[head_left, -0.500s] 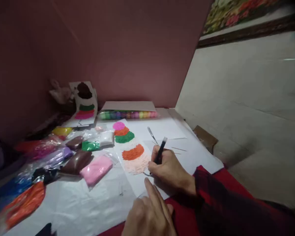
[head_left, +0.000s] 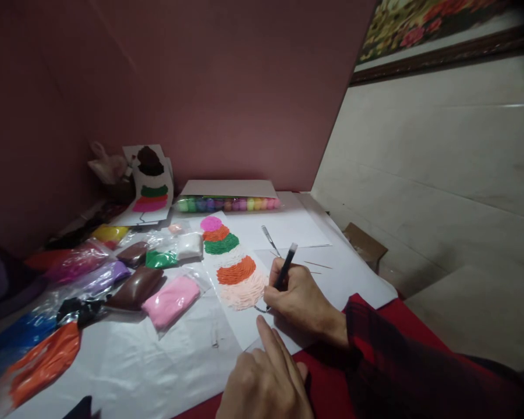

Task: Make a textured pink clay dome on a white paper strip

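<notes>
My right hand (head_left: 303,299) is closed around a black pen (head_left: 284,267) with a pale, see-through end, held upright and tilted. Its tip is hidden by my fingers, over a white sheet (head_left: 236,323). A short dark curved line (head_left: 261,309) shows beside the fingers, just under a peach patch (head_left: 244,291) of textured clay-like material. Above that patch, orange, white, green, orange and pink bands run up the sheet. My left hand (head_left: 266,372) lies at the sheet's near edge, index finger stretched toward the line, holding nothing that I can see.
Several bags of coloured material, among them a pink one (head_left: 172,301), lie to the left. A long pack of coloured pieces (head_left: 229,203) lies by the wall. A metal tool (head_left: 269,237) and thin needle-like sticks (head_left: 318,264) lie beyond my right hand. Another decorated sheet (head_left: 151,183) leans behind.
</notes>
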### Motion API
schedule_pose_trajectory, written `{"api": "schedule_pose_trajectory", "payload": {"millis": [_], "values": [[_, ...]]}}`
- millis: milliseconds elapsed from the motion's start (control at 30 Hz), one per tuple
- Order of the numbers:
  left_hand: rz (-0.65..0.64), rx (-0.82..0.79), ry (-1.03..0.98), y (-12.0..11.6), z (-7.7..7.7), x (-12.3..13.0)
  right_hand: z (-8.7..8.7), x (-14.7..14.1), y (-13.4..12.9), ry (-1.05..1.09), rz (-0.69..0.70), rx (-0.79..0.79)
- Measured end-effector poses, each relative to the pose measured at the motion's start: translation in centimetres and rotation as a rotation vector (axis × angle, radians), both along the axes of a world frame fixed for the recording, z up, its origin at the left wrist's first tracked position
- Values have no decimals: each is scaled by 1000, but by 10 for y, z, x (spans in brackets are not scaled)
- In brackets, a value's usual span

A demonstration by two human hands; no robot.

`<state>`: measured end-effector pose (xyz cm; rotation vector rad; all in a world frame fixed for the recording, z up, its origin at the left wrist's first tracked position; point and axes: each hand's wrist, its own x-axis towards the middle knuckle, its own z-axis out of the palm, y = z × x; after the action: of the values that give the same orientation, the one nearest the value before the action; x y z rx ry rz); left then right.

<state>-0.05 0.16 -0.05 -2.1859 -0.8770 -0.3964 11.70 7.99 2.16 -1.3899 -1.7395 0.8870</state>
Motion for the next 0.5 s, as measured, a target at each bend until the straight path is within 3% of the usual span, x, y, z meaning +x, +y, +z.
{"api": "schedule_pose_trajectory", "payload": {"millis": [500], "values": [[15, 13, 5, 0, -3, 0, -2, 2, 1, -13, 31, 41]]}}
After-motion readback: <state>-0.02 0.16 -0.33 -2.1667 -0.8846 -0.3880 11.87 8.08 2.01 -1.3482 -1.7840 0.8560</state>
